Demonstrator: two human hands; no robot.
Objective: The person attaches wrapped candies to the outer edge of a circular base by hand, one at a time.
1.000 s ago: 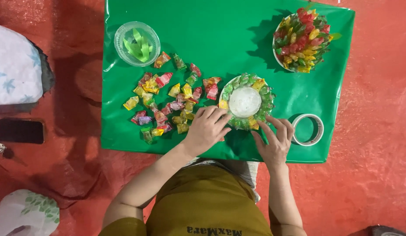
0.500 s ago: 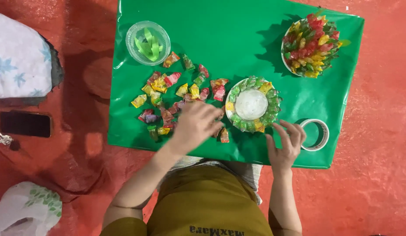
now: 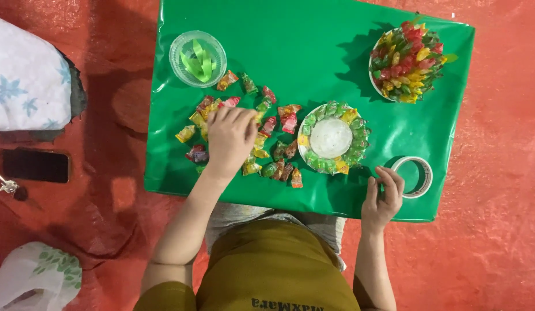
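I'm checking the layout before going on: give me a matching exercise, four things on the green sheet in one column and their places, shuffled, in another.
Things:
1. clear cup of green strips
2. roll of tape
3. finished candy cluster
4. loose wrapped candies

Places:
A. far right corner of the green sheet
B. under and around the left hand
C. far left part of the sheet
D. near right edge, beside the right hand

Pairs: 1-C, 2-D, 3-A, 4-B
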